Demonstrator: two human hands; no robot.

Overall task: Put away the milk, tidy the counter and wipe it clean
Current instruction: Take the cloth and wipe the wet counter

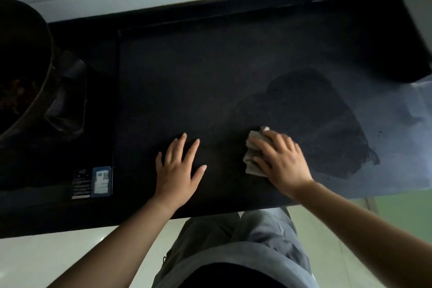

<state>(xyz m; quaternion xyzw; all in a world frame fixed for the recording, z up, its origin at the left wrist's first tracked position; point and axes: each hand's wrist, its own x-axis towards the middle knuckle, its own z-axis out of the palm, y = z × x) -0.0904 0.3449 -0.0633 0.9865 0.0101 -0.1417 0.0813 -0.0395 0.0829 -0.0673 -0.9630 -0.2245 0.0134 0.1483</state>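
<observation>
1. Wiping stage, by the look of it. No milk anywhere in view and the dark matte stone counter [210, 72] has nothing loose on it, so I'd guess the putting-away and tidying are handled, though I can only judge the stretch in front of me.

2. My right hand [280, 161] is pressed flat on top of a crumpled grey-beige cloth [251, 159], fingers spread over it and pinning it to the counter rather than balling it up. The cloth sits near the front edge, right of centre.

3. My left hand [178, 168] is open, palm down, fingers splayed, resting on the bare counter just left of the cloth. Holding nothing.

4. Cloth is bunched into a longish wad. Its long axis runs roughly front to back, tilted a bit so the far end leans right, poking out past my fingertips.

5. What's left: there's a darker wet-looking patch [315, 124] behind and right of the cloth, while the far right side looks hazier and lighter. I'd say that's the wiped part versus the not-yet part, but it's dim and could be glare. Middle and left of the counter don't show clear streaks either way.

6. Big dark round wok [21, 65] sits on the black glass stovetop [93, 147] at left, well apart from the wiping.
</observation>
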